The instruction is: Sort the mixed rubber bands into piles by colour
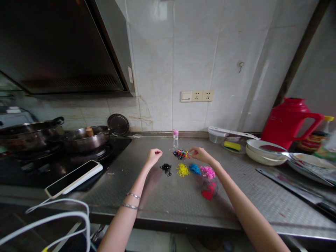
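Note:
My left hand (pixel 154 156) hovers over the counter with fingers curled into a pinch, left of a mixed multicoloured heap of what look like small rubber bands (pixel 181 153). At the heap's right edge, my right hand (pixel 201 154) has its fingertips pressed together; whatever is between them is too small to name. Nearer to me are sorted heaps: black bands (pixel 166 168), yellow bands (pixel 183 170), blue bands (pixel 194 168) and pink bands (pixel 208 172). A red, flat-looking patch (pixel 208 192) lies below the pink heap. Behind the mixed heap stands a small clear bottle with a pink cap (pixel 175 139).
On the left are a phone on a white block (pixel 73 178), white cables (pixel 76 213) and pans (pixel 84 140) on the stove. To the right lie a knife (pixel 288 189), stacked bowls (pixel 265 159), a plastic tub (pixel 217 135), a yellow sponge (pixel 232 146) and a red thermos (pixel 286 122).

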A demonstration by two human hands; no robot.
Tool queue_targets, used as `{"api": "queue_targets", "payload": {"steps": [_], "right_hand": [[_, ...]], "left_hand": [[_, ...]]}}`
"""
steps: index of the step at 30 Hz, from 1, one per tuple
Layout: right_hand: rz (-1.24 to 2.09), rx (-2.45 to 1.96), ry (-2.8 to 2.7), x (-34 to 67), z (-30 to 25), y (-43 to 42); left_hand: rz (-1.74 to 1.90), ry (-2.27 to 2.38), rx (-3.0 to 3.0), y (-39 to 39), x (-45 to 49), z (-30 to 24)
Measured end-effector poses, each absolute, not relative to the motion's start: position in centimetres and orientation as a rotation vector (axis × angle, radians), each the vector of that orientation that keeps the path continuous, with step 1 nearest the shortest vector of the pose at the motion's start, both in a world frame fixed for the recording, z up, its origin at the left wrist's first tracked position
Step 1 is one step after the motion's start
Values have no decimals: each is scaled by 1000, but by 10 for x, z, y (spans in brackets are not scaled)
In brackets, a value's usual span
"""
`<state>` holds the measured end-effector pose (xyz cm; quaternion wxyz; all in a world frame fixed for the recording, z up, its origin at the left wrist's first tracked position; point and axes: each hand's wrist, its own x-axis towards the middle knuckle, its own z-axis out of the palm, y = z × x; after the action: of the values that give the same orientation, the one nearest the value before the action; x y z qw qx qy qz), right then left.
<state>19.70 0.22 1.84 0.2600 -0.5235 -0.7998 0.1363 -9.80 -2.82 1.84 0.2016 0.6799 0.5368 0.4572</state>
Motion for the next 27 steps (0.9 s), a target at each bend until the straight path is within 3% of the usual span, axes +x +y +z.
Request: {"api": "queue_targets", "payload": {"steps": [8,21,27], "right_hand": [[956,-1350,-2199,211,16,-11],[560,-1300,-2025,211,15,-13],[445,-1329,-2022,214,9,-9]], "left_hand": [[1220,1449,1939,-26,-83,14],[771,1431,2230,2,-11,5],[828,1669,2274,22,-3,1]]}}
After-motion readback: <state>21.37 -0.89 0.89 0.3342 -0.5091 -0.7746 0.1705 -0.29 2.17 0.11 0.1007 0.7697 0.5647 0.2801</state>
